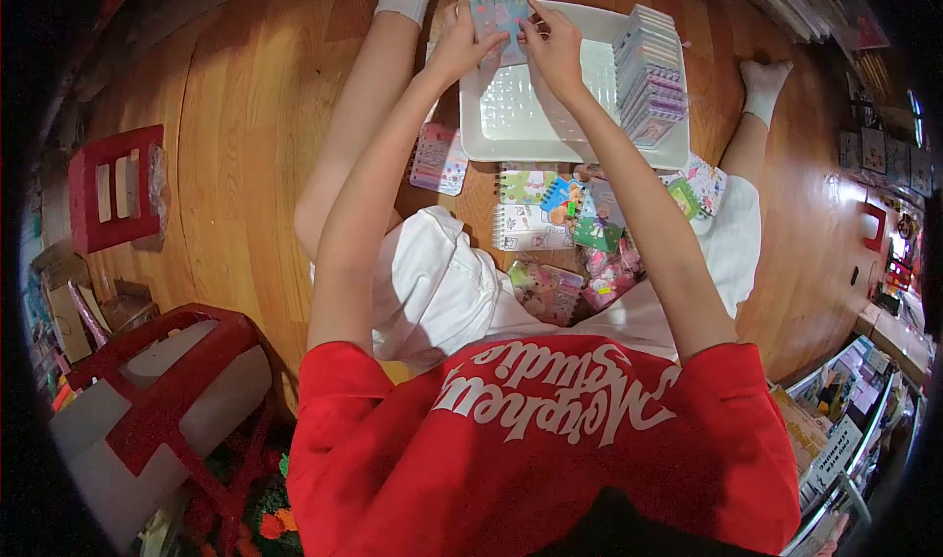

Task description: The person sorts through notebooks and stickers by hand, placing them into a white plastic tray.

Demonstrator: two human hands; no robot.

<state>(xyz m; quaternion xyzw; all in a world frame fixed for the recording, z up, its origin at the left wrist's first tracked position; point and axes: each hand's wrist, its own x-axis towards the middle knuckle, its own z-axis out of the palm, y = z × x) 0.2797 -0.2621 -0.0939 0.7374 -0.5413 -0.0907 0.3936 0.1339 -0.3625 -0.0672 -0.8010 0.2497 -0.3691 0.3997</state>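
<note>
My left hand is closed on the left side of a small stack of spiral notebooks, with its thumb across the pale blue cover. My right hand grips the right edge of the same stack, fingers bent against it. The stack is above the far left corner of a white plastic tray. Inside the tray, along its right side, stands a row of spiral notebooks packed together on edge.
Between my legs lie several colourful notebooks and a pink pack. A pink notebook rests left of the tray. On the wooden floor are a red plastic stool and a larger red-and-grey plastic item. Shelving stands at right.
</note>
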